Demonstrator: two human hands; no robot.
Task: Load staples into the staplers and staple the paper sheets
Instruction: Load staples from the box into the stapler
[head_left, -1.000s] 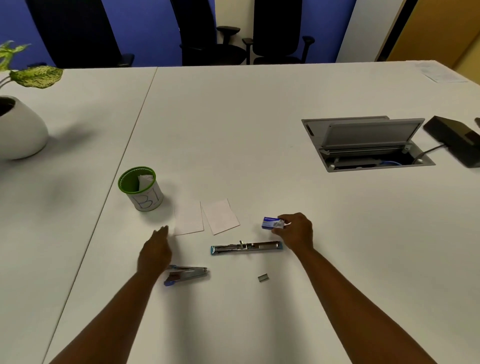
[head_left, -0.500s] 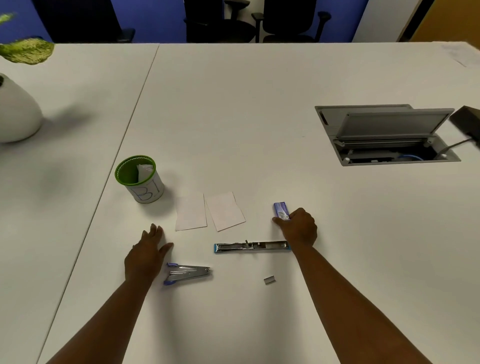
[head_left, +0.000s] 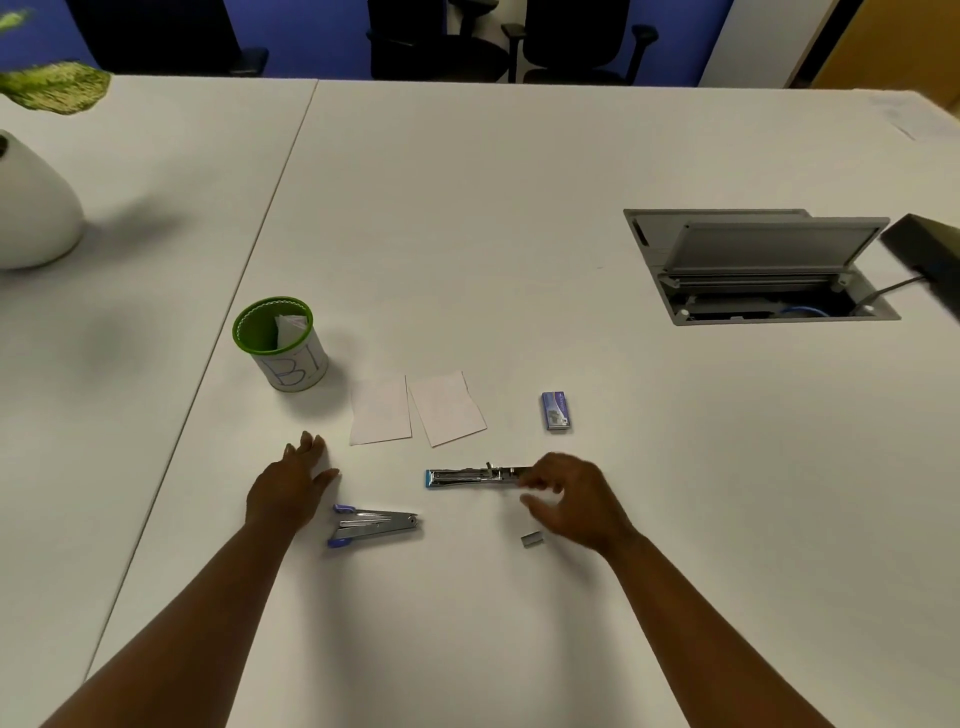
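Right hand (head_left: 569, 499) hovering loosely open, empty, beside the opened slim chrome stapler (head_left: 475, 476) lying on the white counter (head_left: 519, 234); left hand (head_left: 291, 486) resting flat; stapler looking rigid, slippery, best pinched mid-rail

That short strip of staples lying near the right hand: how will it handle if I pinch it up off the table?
The staple strip looks tiny and thin, so probably very light and hard to pinch off the flat table. It lies flat, unlikely to roll. Such strips are likely brittle; a hard squeeze may snap it.
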